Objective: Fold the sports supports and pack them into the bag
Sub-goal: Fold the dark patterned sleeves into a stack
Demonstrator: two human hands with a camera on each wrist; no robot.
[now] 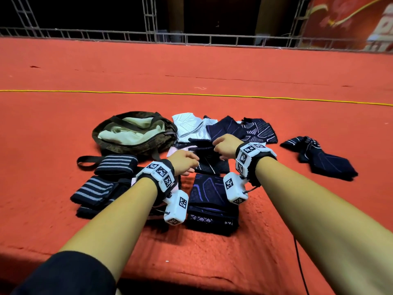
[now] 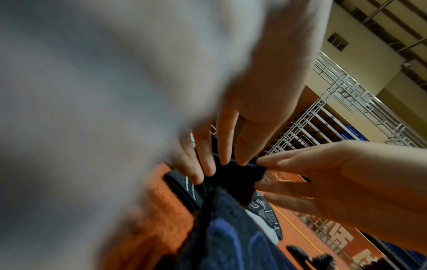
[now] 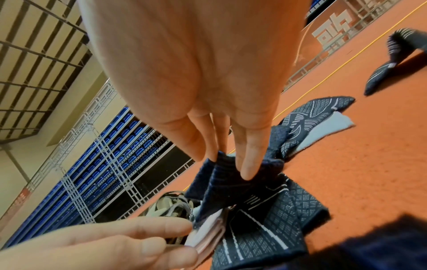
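a dark sports support lies on the pile between both hands. the right hand pinches its far end; the left hand pinches its near edge. the open bag sits left of them.

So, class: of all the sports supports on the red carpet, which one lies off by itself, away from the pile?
The dark support with thin white lines, far right on the carpet. Bare carpet separates it from the pile beside the bag.

Both forearms stretched forward, left hand and right hand close together, fingertips pinching dark fabric
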